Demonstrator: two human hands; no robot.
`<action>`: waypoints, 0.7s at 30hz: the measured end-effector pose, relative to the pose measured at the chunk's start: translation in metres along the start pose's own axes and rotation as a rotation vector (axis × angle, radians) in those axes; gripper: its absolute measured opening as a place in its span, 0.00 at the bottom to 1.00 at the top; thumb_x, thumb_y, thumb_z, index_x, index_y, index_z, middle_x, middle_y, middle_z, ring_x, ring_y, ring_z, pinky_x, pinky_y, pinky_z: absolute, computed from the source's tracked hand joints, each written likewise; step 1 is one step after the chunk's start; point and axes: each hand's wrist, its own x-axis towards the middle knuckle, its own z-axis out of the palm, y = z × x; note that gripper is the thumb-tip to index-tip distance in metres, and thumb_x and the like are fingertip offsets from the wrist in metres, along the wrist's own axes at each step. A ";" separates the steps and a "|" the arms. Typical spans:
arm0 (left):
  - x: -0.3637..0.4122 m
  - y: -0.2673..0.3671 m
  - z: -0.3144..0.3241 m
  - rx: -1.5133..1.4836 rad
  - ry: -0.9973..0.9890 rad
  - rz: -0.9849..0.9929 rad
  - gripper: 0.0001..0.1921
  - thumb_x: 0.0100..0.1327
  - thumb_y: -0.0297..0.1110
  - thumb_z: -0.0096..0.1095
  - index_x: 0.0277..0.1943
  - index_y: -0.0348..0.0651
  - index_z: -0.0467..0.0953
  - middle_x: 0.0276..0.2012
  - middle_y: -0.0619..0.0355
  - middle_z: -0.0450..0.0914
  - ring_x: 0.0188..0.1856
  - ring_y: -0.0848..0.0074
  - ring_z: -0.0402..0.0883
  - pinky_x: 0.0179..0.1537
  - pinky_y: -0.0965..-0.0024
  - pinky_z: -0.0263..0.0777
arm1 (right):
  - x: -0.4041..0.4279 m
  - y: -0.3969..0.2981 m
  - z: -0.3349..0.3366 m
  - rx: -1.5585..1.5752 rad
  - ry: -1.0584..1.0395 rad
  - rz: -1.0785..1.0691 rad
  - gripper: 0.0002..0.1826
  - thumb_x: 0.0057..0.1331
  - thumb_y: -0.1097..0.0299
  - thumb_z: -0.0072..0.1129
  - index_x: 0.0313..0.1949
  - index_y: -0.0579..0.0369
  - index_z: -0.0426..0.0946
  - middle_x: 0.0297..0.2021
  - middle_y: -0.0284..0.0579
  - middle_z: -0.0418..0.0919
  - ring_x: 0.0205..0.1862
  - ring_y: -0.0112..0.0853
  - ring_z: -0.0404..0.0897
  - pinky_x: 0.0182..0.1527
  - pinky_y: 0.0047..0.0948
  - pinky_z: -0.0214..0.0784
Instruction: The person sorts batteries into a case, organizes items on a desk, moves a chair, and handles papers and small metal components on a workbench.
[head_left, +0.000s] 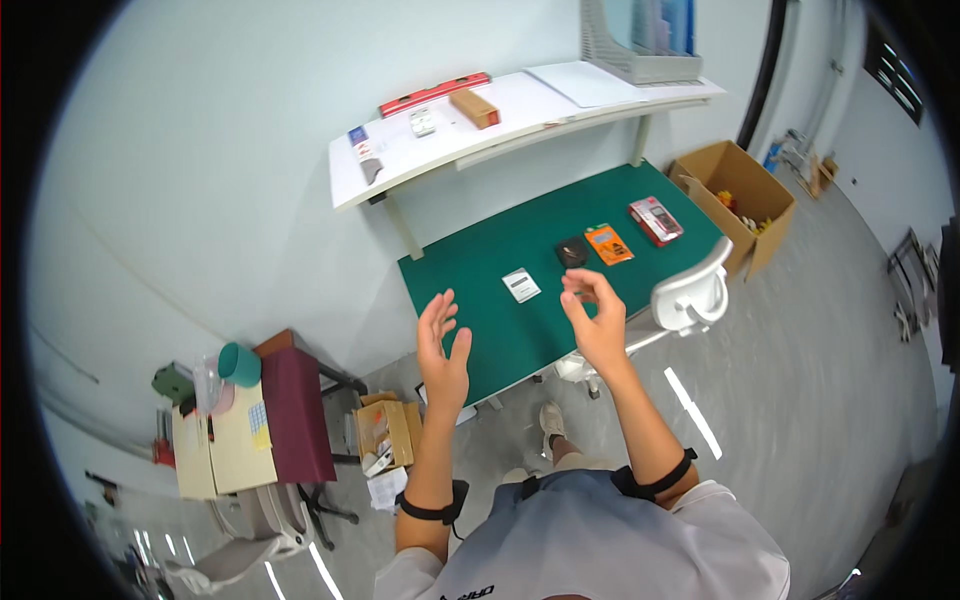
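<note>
My left hand (444, 358) is raised over the left part of a green-topped table (480, 247), fingers apart and nothing in it. Above the table's front side is my right hand (598, 321), its fingers curled toward the thumb with a gap between them, also holding nothing. A small white printed booklet or card (521, 285) lies between the two hands. Just beyond my right hand sits a small black case (572, 252). Beside that are an orange packet (609, 244) and a red-and-clear blister pack (656, 221) with what looks like a multimeter.
A white shelf (525, 112) over the table bears a red spirit level (435, 94), a brown box (474, 109) and a grey file rack (645, 67). A white chair (690, 296) stands at the front right. Cardboard boxes (772, 202) flank the table; another desk (244, 442) is at left.
</note>
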 end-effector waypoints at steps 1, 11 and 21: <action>-0.007 0.005 0.005 -0.014 -0.031 0.002 0.30 0.71 0.26 0.59 0.73 0.36 0.60 0.71 0.45 0.69 0.69 0.63 0.71 0.69 0.59 0.62 | -0.012 -0.004 -0.013 0.005 0.022 0.017 0.16 0.68 0.72 0.64 0.54 0.61 0.78 0.48 0.47 0.84 0.50 0.32 0.83 0.52 0.31 0.73; -0.082 0.053 0.151 -0.069 -0.445 0.124 0.30 0.66 0.28 0.62 0.71 0.35 0.65 0.70 0.47 0.71 0.68 0.60 0.73 0.68 0.58 0.63 | -0.116 -0.033 -0.196 -0.168 0.406 0.080 0.17 0.68 0.75 0.62 0.56 0.61 0.77 0.47 0.49 0.85 0.45 0.29 0.83 0.48 0.29 0.74; -0.227 0.119 0.399 -0.295 -0.946 0.194 0.33 0.65 0.30 0.64 0.72 0.36 0.63 0.70 0.49 0.70 0.69 0.61 0.69 0.72 0.57 0.58 | -0.253 -0.063 -0.429 -0.250 0.818 0.144 0.18 0.69 0.71 0.63 0.57 0.59 0.75 0.48 0.47 0.84 0.44 0.26 0.81 0.50 0.30 0.73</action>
